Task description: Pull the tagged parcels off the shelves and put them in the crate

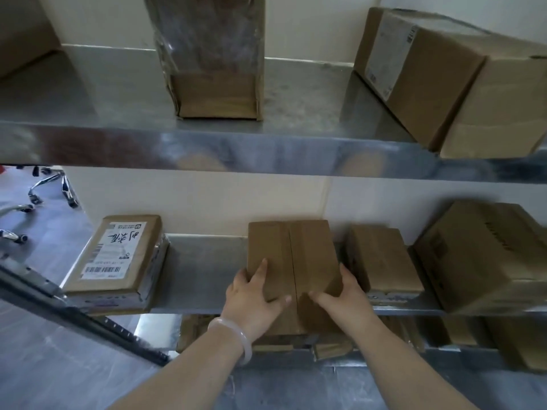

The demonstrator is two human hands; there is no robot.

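A plain brown cardboard parcel (293, 253) with a seam down its top sits in the middle of the middle metal shelf (204, 261), its near end over the shelf's front edge. My left hand (254, 297) grips its near left corner, thumb on top. My right hand (340, 297) grips its near right corner. No tag shows on its top face. A flat parcel with a white printed label (115, 255) lies at the left end of the same shelf. No crate is in view.
Two more brown boxes (381, 258) (479, 255) stand to the right on the middle shelf. The upper shelf (88, 93) carries a plastic-wrapped tall box (213, 69) and a labelled box (438, 81). A lower shelf holds more boxes (331, 344). Chair legs (50, 187) stand at left.
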